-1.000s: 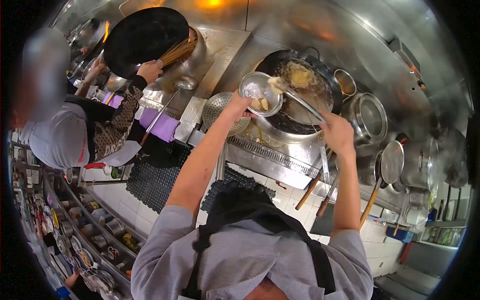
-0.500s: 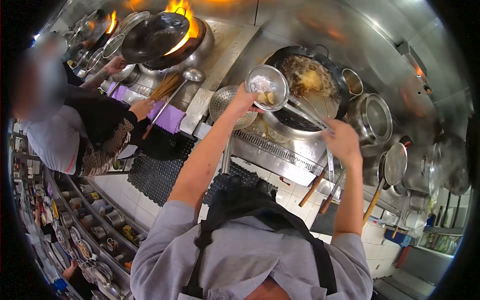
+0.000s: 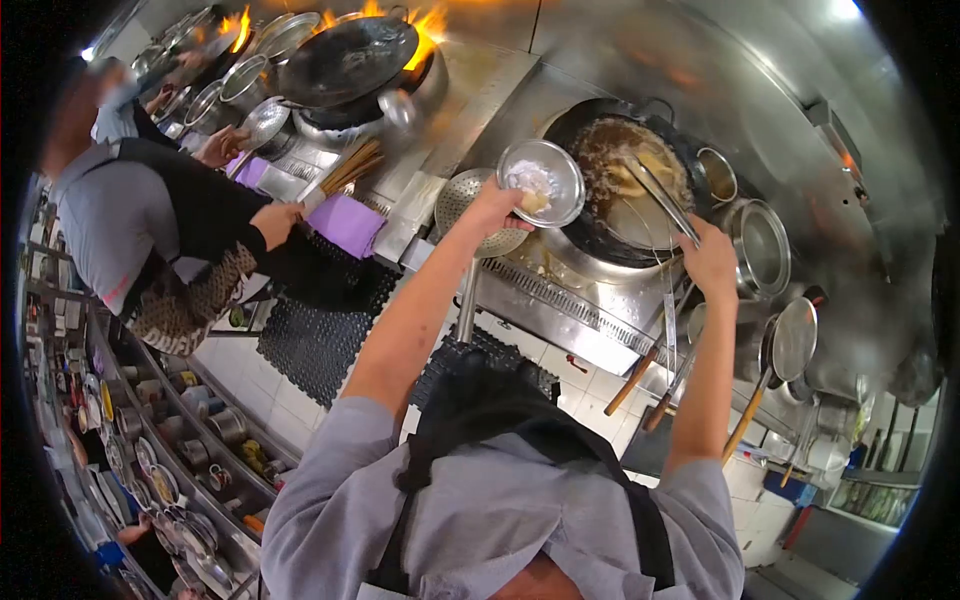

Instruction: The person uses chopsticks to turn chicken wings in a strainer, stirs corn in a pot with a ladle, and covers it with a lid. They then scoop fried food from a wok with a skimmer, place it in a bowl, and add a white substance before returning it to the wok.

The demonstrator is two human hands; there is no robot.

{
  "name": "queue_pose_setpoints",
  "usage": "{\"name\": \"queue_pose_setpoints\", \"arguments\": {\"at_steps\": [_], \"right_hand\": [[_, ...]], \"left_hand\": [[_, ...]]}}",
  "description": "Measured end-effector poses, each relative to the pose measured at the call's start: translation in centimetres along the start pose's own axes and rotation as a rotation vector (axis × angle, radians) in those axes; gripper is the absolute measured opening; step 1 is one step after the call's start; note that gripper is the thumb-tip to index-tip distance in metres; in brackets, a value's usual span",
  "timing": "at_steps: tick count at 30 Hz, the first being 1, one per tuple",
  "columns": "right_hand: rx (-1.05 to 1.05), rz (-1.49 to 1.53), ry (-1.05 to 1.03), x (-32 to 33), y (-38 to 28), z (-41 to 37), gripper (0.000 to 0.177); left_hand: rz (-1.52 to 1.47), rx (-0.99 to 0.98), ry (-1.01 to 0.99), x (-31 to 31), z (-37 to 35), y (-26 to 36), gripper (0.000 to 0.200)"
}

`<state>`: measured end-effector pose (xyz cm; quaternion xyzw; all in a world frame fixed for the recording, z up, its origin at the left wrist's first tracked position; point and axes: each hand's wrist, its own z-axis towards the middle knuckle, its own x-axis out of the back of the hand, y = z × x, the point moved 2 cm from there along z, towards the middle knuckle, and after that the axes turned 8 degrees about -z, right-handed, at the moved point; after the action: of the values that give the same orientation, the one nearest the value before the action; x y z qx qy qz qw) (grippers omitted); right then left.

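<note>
My left hand [image 3: 497,207] grips the rim of a small metal bowl [image 3: 570,185], tilted near the wok's left edge. White powder and pale coated pieces [image 3: 535,190] lie in the bowl. In my right hand [image 3: 712,262] is a pair of metal tongs [image 3: 668,202], their tips reaching down into the wok [image 3: 565,125]. Brown oil bubbles there around a pale golden piece [image 3: 640,175] at the tongs' tips. A wire skimmer [image 3: 640,225] rests in the near part of the wok. Below the bowl sits a perforated strainer [image 3: 455,200], partly hidden by my left hand.
At the left a co-worker [image 3: 150,210] stands by another wok [image 3: 350,60] with flames around it. A purple cloth [image 3: 348,222] and bamboo brush [image 3: 350,165] are between us. Metal pots [image 3: 758,245] and a long-handled strainer [image 3: 794,340] stand at the right.
My right hand has moved the tongs from beside the bowl to the wok, tips now in the oil. Fewer pieces show in the bowl. The co-worker's ladle has moved up toward the flaming wok.
</note>
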<state>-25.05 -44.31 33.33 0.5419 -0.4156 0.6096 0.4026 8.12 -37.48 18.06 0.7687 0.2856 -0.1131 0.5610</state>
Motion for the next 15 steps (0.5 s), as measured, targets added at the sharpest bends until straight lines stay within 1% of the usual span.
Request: {"name": "queue_pose_setpoints", "arguments": {"at_steps": [1,2,3,4,7,10,11,14,15], "right_hand": [[0.091,0.009,-0.010,0.9,-0.6,-1.3,0.043],[0.162,-0.013,-0.049,1.4,-2.1,-2.8,0.042],[0.230,-0.035,-0.084,1.7,-4.4,-4.4,0.042],[0.299,-0.059,-0.117,1.8,-6.2,-5.3,0.041],[0.312,-0.166,-0.076,0.5,-8.5,-5.9,0.039],[0.312,-0.090,-0.027,2.6,-6.7,-6.5,0.040],[0.303,-0.133,-0.049,3.3,-7.3,-7.0,0.042],[0.417,-0.135,-0.110,0.9,-8.7,-7.4,0.041],[0.354,-0.179,-0.151,0.1,-9.5,-7.0,0.042]], "left_hand": [[0.017,-0.011,-0.016,-0.1,-0.3,0.2,0.048],[0.035,-0.022,-0.035,0.0,-0.5,0.4,0.048],[0.038,-0.017,-0.097,0.1,-0.2,0.4,0.049],[0.049,-0.008,-0.091,-0.1,-0.4,0.6,0.049],[0.062,0.023,-0.077,-0.4,-0.9,1.2,0.050],[0.031,0.044,-0.067,0.4,-0.6,0.6,0.050],[0.035,0.039,-0.068,0.7,-0.6,0.5,0.051],[0.049,0.013,-0.078,0.7,-0.7,0.8,0.048],[0.051,0.007,-0.081,0.6,-0.9,0.8,0.047]]}}
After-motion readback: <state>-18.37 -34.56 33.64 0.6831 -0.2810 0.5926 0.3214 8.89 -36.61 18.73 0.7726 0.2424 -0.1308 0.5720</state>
